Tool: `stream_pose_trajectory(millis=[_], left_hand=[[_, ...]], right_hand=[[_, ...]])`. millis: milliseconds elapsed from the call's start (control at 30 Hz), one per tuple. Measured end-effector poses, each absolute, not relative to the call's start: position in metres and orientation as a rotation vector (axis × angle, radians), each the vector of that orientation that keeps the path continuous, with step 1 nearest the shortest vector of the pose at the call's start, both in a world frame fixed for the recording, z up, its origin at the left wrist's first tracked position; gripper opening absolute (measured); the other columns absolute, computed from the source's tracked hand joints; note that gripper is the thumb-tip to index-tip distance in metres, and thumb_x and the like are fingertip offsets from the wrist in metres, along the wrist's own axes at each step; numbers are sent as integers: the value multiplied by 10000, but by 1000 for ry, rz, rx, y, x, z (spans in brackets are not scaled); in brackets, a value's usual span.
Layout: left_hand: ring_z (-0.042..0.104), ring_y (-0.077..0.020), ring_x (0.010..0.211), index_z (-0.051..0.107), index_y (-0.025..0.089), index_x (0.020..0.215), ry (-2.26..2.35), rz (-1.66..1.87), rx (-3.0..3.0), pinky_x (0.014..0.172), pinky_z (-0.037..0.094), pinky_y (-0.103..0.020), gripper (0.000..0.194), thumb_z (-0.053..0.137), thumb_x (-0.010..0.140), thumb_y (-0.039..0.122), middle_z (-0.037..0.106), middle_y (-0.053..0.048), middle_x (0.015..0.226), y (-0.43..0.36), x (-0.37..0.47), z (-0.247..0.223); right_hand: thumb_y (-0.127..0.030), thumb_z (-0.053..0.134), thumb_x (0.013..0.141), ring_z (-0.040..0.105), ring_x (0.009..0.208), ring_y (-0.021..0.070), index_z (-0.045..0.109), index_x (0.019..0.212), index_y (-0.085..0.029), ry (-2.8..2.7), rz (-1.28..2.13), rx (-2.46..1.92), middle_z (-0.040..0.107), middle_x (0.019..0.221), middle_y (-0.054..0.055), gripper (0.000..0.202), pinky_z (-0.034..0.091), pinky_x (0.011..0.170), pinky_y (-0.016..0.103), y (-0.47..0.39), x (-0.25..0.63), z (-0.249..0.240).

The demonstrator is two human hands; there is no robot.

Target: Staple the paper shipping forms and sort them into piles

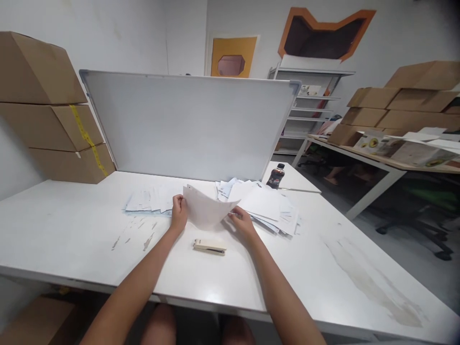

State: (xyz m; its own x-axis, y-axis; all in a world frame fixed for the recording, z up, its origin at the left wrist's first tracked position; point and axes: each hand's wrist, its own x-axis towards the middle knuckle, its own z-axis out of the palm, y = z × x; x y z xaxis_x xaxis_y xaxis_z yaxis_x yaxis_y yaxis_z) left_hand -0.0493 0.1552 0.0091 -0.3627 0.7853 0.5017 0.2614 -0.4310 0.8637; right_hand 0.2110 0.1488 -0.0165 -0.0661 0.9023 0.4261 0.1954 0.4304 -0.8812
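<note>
Left hand (179, 211): in the middle of the frame; its fingers are closed on the left edge of the held paper (208, 208).
Right hand (242, 221): right of the middle; its fingers pinch the paper's right side.
Held paper: middle of the frame, bent in a dip between both hands.
Stapler (209, 247): lower middle, on the white table (208, 282); just below the paper.
Paper piles: the neat pile (147, 199) is left of the left hand; the messy pile (266, 203) is right of the paper.
Bottle (276, 176): dark, upright, right of the middle; behind the messy pile.
</note>
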Motion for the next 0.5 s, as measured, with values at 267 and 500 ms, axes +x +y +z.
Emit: stream_pose_trajectory(millis=[267, 500], left_hand=[[582, -177, 930, 371, 224, 1202, 1304, 1710, 1518, 831, 467, -306, 361, 500, 875, 307, 573, -43, 1000, 166, -50, -2], [580, -195, 921, 518, 209, 957, 1362, 1480, 1734, 870, 472, -347, 228, 511, 875, 422, 620, -42, 949, 165, -52, -4]], right_hand=[[-338, 571, 724, 511, 659, 146, 529, 735, -230, -1320, 881, -995, 543, 677, -31, 117, 418, 636, 278, 151, 217, -16], [-395, 587, 719, 595, 804, 195, 533, 883, -231, -1327, 852, -1024, 652, 858, 29, 238, 458, 696, 304, 155, 219, -22]])
